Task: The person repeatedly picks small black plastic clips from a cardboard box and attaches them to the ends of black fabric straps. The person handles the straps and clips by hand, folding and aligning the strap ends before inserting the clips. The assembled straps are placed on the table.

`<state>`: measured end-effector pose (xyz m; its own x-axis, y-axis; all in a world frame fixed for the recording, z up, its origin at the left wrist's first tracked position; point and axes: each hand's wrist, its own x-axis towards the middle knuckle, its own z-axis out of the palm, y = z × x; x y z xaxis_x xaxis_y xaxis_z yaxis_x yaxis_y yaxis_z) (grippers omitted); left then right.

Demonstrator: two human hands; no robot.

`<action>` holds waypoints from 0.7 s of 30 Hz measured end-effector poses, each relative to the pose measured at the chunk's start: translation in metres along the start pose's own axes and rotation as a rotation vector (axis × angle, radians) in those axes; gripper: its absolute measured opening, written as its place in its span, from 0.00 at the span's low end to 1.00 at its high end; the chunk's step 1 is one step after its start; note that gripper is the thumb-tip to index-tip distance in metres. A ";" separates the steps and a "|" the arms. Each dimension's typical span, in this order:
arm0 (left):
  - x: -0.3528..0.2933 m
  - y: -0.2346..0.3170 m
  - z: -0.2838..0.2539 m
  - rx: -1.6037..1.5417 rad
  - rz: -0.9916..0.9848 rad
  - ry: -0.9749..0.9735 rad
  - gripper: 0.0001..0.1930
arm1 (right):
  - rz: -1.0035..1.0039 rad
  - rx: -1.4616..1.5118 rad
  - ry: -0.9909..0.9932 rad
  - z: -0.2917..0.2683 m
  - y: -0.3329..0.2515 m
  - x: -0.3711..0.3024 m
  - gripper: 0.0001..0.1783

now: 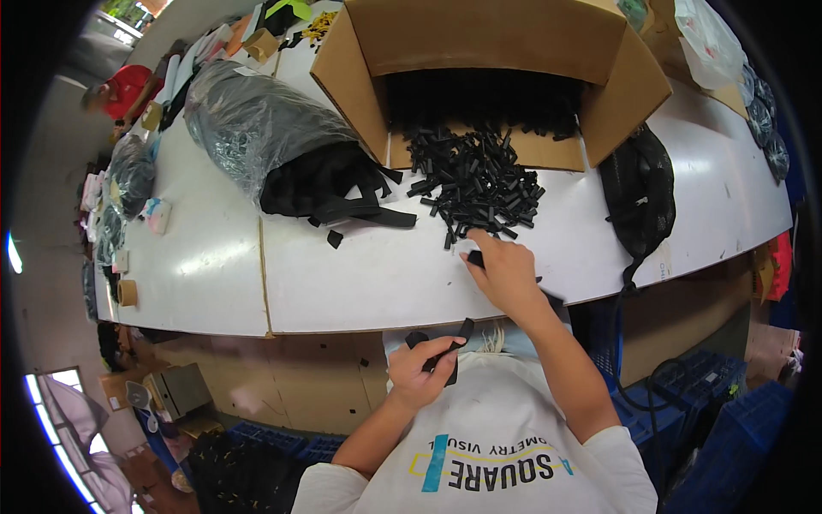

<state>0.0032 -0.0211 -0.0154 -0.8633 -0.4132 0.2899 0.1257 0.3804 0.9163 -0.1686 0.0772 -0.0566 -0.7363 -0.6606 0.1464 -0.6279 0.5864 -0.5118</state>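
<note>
My left hand (pixel 417 374), near my body just off the table's front edge, is closed round a folded black strap (pixel 462 332) whose ends stick out past the fingers. My right hand (pixel 507 272) reaches over the table to the near edge of a heap of small black tubular pieces (pixel 479 180). Its index finger touches the heap. A dark strip (pixel 474 258) shows between thumb and fingers, and more black material (pixel 552 298) sticks out beyond the wrist; the palm hides whether they are one strap.
The heap spills from a cardboard box (pixel 629 107) lying open on its side. Left of it, a clear plastic bag (pixel 257 120) spills black straps (pixel 330 184). A black mesh bag (pixel 640 193) lies right, its cord over the table edge. Blue crates (pixel 702 381) stand below.
</note>
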 end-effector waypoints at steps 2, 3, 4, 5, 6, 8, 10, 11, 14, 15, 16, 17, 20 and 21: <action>-0.002 -0.003 -0.004 0.005 0.012 0.003 0.04 | 0.005 -0.085 -0.048 0.015 0.003 0.014 0.16; -0.004 -0.004 -0.005 -0.002 0.025 0.011 0.04 | 0.037 -0.112 -0.069 0.021 0.003 0.018 0.16; -0.005 -0.005 -0.007 -0.005 0.034 0.022 0.04 | 0.066 -0.135 -0.093 0.026 0.002 0.022 0.16; -0.005 -0.006 -0.009 -0.018 0.021 0.005 0.03 | 0.053 -0.157 -0.086 0.030 0.001 0.023 0.15; -0.005 -0.007 -0.013 -0.031 0.009 -0.013 0.03 | 0.041 -0.178 -0.078 0.032 0.001 0.023 0.15; -0.005 -0.010 -0.017 -0.057 -0.008 -0.030 0.03 | 0.019 -0.195 -0.062 0.032 -0.003 0.024 0.14; -0.005 -0.014 -0.019 -0.086 -0.013 -0.031 0.02 | 0.001 -0.187 -0.045 0.029 -0.006 0.024 0.13; -0.005 -0.016 -0.019 -0.138 -0.003 -0.037 0.02 | -0.022 -0.212 -0.040 0.033 -0.005 0.024 0.13; 0.000 -0.019 -0.018 -0.271 0.043 -0.034 0.03 | -0.072 -0.261 -0.040 0.042 -0.001 0.024 0.11; 0.004 -0.019 -0.016 -0.297 0.066 -0.017 0.04 | -0.077 -0.256 -0.052 0.042 -0.001 0.024 0.10; 0.007 -0.018 -0.015 -0.324 0.090 -0.002 0.04 | -0.080 -0.252 -0.063 0.040 -0.001 0.024 0.09; 0.008 -0.017 -0.017 -0.314 0.068 -0.021 0.05 | -0.087 -0.236 -0.048 0.040 -0.001 0.023 0.09; 0.008 -0.013 -0.022 -0.272 0.018 -0.065 0.08 | -0.109 -0.153 -0.004 0.039 0.003 0.018 0.10; 0.010 -0.012 -0.023 -0.249 0.017 -0.073 0.09 | -0.118 -0.103 0.013 0.035 0.004 0.016 0.11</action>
<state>0.0048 -0.0490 -0.0173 -0.8918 -0.3446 0.2931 0.2489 0.1673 0.9540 -0.1741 0.0527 -0.0866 -0.6586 -0.7220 0.2120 -0.7324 0.5503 -0.4010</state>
